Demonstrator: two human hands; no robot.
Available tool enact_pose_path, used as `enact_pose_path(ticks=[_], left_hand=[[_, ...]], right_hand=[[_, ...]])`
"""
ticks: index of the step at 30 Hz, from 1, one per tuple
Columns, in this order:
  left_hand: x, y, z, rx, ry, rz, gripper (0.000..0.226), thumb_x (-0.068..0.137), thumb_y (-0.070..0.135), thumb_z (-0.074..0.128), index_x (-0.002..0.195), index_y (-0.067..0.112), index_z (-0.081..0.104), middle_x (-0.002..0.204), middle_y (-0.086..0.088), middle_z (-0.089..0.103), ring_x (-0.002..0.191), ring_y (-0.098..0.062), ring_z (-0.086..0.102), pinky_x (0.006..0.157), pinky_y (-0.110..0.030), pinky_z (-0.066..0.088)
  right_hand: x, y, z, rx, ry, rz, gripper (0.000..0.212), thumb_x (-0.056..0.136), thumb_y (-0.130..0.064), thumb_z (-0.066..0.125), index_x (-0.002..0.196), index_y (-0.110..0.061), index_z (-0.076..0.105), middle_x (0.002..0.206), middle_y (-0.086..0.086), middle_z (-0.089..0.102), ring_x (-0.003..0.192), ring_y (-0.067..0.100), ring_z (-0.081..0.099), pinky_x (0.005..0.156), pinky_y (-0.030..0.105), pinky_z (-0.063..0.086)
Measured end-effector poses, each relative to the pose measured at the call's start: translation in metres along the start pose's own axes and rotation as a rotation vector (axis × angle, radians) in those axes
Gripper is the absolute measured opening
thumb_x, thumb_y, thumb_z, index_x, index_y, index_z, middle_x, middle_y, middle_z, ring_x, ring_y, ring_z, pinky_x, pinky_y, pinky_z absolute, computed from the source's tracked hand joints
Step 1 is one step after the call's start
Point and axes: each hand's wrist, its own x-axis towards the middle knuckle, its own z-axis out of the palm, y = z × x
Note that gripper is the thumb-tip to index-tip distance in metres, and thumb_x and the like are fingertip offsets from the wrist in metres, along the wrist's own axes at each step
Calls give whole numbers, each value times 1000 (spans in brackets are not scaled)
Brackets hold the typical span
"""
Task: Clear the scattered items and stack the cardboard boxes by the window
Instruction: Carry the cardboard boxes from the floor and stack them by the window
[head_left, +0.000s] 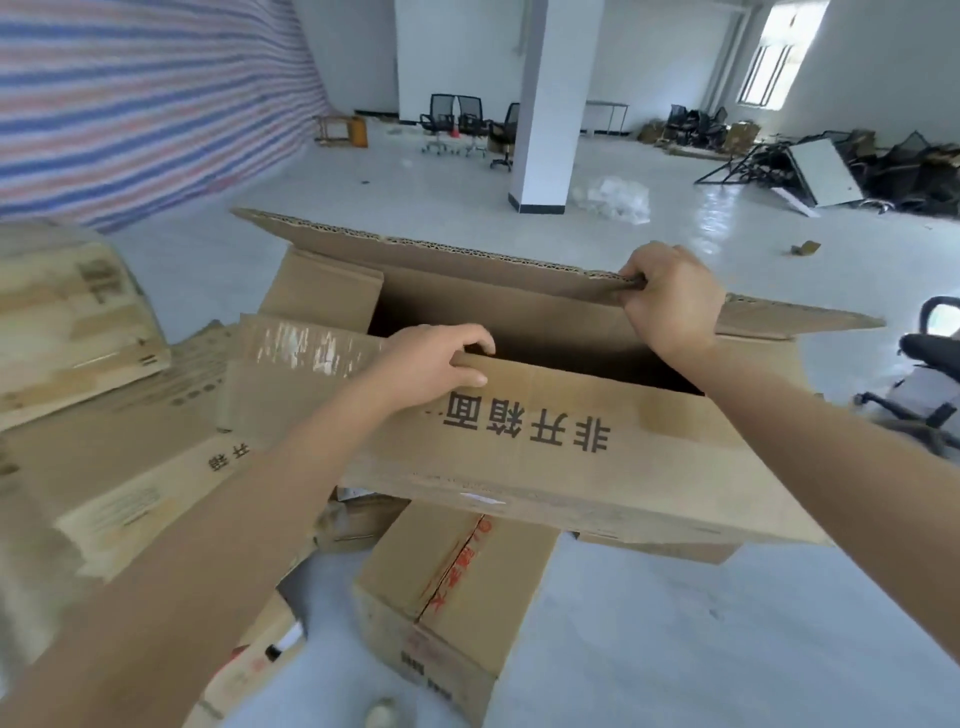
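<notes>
A large open cardboard box (597, 457) with black printed characters on its near side fills the middle of the view, its inside dark. My left hand (436, 364) grips the top edge of the near wall, fingers curled over it. My right hand (670, 296) pinches the edge of the far flap (415, 249), which stands raised. Below the big box sits a smaller closed box (457, 587) with red print. More flattened and stacked cardboard (104, 467) lies at the left.
A white pillar (545, 104) stands ahead on the pale floor. Office chairs (457, 124) are grouped behind it, and a chair (930, 374) is close at the right. Broken furniture (831, 166) is piled far right under a window (774, 62). Crumpled plastic (618, 197) lies near the pillar.
</notes>
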Motion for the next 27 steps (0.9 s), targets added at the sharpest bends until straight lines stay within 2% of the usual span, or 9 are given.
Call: enact_pose_path(ticks=[4, 7, 11, 14, 18, 22, 27], left_hand=[[-83, -3, 0, -34, 37, -160, 22, 90, 28, 60, 111, 30, 59, 93, 11, 58, 86, -8, 51, 72, -25, 38], [-142, -7, -7, -74, 87, -260, 22, 88, 24, 63, 110, 26, 62, 94, 11, 59, 89, -8, 53, 75, -24, 40], [-228, -4, -13, -84, 156, -394, 22, 85, 23, 66, 107, 23, 65, 97, 6, 64, 95, -13, 58, 84, -30, 46], [-308, 3, -13, -109, 186, -541, 21, 85, 23, 67, 105, 20, 65, 98, 1, 68, 95, -17, 61, 86, -35, 48], [-421, 24, -11, -106, 228, -744, 7, 83, 24, 68, 88, 22, 63, 87, 1, 66, 88, -19, 61, 76, -30, 47], [-528, 46, -4, -28, 232, -916, 8, 85, 23, 64, 91, 17, 64, 92, -1, 67, 88, -20, 59, 72, -29, 43], [-640, 62, -6, 22, 246, -1113, 7, 83, 25, 66, 86, 19, 66, 90, 0, 71, 84, -21, 62, 71, -28, 44]], right_hand=[[-37, -39, -2, 52, -124, -102, 22, 80, 2, 55, 98, -3, 66, 98, 16, 63, 98, 31, 54, 68, 36, 42], [-59, -71, -5, 91, -179, -200, 20, 80, 0, 56, 97, -5, 67, 98, 12, 65, 98, 28, 54, 69, 35, 43], [-97, -118, -13, 171, -242, -326, 17, 81, 0, 57, 95, -5, 66, 98, 12, 65, 98, 29, 55, 71, 38, 46], [-136, -163, -19, 243, -305, -439, 11, 82, -2, 60, 92, -4, 64, 97, 10, 65, 98, 29, 54, 69, 33, 41], [-203, -229, -38, 285, -386, -591, 12, 85, -10, 61, 97, -10, 64, 105, 5, 64, 105, 26, 52, 71, 31, 39], [-272, -289, -65, 386, -484, -714, 20, 88, -13, 60, 107, -13, 64, 117, 2, 61, 114, 23, 49, 79, 32, 40], [-355, -360, -79, 449, -610, -832, 22, 87, -18, 62, 108, -13, 62, 115, 5, 61, 107, 26, 55, 78, 31, 42]])
